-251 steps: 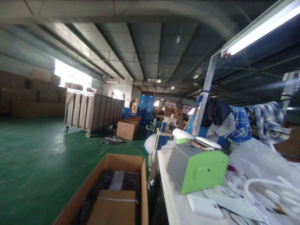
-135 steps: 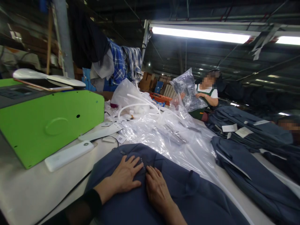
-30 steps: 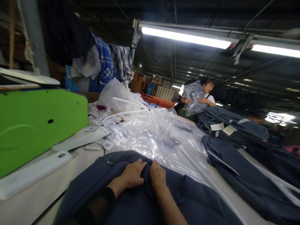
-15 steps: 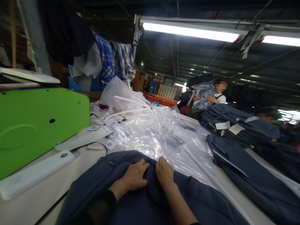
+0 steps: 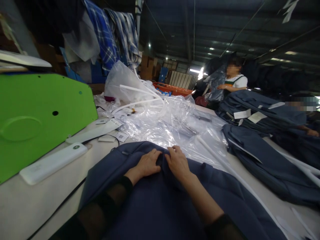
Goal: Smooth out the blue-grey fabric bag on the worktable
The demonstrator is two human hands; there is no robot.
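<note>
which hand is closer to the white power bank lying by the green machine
Left. The left hand rests on the blue garment on the side towards the white power bank. The right hand presses the same garment just beyond it, farther from the power bank.

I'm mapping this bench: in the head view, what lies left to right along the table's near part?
Green machine housing → white flat bar-shaped device → left hand → right hand, both on the dark blue garment → folded dark blue garment stack.
</note>
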